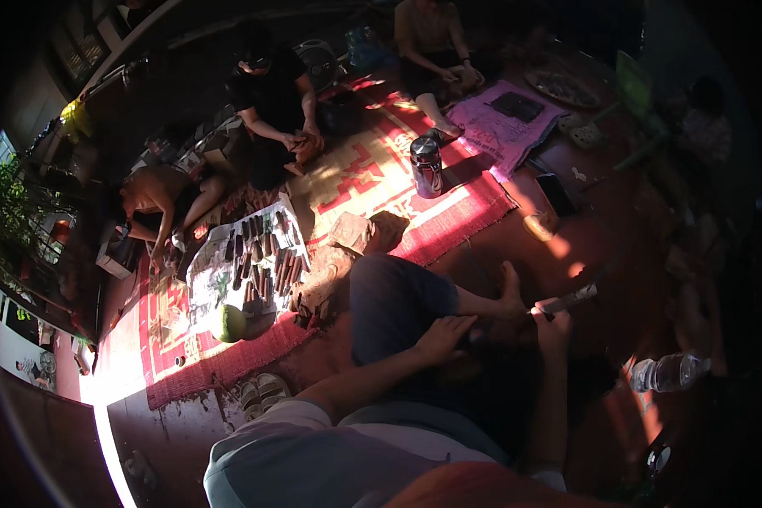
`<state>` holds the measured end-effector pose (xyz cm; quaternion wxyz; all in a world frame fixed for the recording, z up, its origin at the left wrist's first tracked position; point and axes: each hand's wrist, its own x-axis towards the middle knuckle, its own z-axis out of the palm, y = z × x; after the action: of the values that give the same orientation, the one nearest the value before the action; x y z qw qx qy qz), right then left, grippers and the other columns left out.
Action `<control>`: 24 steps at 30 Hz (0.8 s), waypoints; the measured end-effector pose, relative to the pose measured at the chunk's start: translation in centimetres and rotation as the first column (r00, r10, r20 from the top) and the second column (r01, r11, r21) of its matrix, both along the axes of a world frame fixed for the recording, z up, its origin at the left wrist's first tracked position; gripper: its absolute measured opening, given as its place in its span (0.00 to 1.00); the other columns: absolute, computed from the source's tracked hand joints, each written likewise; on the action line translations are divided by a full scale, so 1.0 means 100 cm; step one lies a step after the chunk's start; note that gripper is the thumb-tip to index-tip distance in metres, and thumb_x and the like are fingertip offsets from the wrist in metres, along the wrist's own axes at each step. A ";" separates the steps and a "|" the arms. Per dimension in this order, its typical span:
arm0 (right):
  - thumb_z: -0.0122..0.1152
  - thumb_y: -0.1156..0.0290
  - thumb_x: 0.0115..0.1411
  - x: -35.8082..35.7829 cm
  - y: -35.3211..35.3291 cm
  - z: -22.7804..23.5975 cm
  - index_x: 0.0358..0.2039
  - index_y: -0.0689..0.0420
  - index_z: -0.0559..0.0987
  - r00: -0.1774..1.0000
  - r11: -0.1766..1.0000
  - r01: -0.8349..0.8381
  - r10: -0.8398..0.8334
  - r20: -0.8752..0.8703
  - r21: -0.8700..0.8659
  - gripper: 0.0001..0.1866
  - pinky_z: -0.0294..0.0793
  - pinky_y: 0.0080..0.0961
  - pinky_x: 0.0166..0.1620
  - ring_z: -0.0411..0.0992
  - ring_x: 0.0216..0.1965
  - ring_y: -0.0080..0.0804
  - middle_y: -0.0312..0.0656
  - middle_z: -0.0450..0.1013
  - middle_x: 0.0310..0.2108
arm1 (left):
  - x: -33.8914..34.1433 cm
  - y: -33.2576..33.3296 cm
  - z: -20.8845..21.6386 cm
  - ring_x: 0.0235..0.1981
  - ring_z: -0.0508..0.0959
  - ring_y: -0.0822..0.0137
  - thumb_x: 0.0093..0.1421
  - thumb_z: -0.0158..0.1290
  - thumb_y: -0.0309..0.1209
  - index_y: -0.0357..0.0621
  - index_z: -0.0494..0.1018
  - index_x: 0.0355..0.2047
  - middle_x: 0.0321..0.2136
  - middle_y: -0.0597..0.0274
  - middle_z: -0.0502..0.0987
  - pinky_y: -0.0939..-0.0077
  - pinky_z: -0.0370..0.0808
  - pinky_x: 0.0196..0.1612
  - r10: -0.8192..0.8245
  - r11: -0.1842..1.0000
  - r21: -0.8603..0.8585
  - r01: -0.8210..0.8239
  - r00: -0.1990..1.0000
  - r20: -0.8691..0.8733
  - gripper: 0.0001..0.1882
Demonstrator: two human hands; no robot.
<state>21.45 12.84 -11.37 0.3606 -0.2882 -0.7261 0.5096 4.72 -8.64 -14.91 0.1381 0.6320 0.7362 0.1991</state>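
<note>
My right hand (553,328) is closed, its thumb and fingers pinching a flat, pale, blade-like piece (572,299) that points off to the right. What kind of tool it is, I cannot make out. Over my bent leg lies my left hand (444,339), its fingers stretched out close to my bare foot (510,292). Deep shadow fills my lap, so anything beneath the hands is hidden. Left of my knee, a pale wooden block (351,232) stands among brown pieces. Beyond it, several dark-handled tools (262,256) lie in rows on a white printed sheet (203,275).
A green round fruit (228,323) sits at the sheet's near edge on a red patterned mat (313,334). Ahead are a metal flask (426,168), a phone (555,195) and a pink sack (499,118). A plastic bottle (670,372) lies right; sandals (264,394) lie left. Several people sit around.
</note>
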 end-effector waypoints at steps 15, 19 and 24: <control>0.65 0.77 0.50 0.004 -0.021 0.023 0.33 0.60 0.78 0.977 0.995 0.006 -0.027 0.212 0.098 0.08 0.74 0.29 0.37 0.77 0.32 0.34 0.45 0.77 0.28 | 0.008 -0.008 -0.001 0.58 0.66 0.50 0.46 0.64 0.35 0.41 0.55 0.63 0.58 0.50 0.65 0.57 0.61 0.59 0.042 0.997 0.055 -0.045 0.997 0.063 0.46; 0.64 0.78 0.51 0.003 -0.022 0.017 0.31 0.60 0.77 0.990 0.989 0.085 -0.097 0.101 0.121 0.07 0.73 0.27 0.37 0.77 0.33 0.31 0.45 0.76 0.28 | 0.007 -0.007 0.000 0.58 0.66 0.50 0.46 0.64 0.35 0.41 0.54 0.64 0.58 0.50 0.65 0.58 0.61 0.59 0.040 0.998 0.044 -0.043 0.997 0.066 0.46; 0.64 0.77 0.50 0.000 -0.024 0.031 0.30 0.60 0.77 0.988 0.978 0.033 -0.063 0.142 0.204 0.07 0.73 0.28 0.35 0.77 0.30 0.37 0.47 0.75 0.26 | 0.005 -0.005 0.000 0.58 0.66 0.50 0.47 0.64 0.35 0.43 0.54 0.64 0.58 0.50 0.65 0.58 0.61 0.59 0.031 0.999 0.031 -0.033 0.998 0.059 0.46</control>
<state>21.44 10.40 -8.32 0.3452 -0.3046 -0.7916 0.4019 5.24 -9.16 -14.95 0.1461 0.6161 0.7386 0.2313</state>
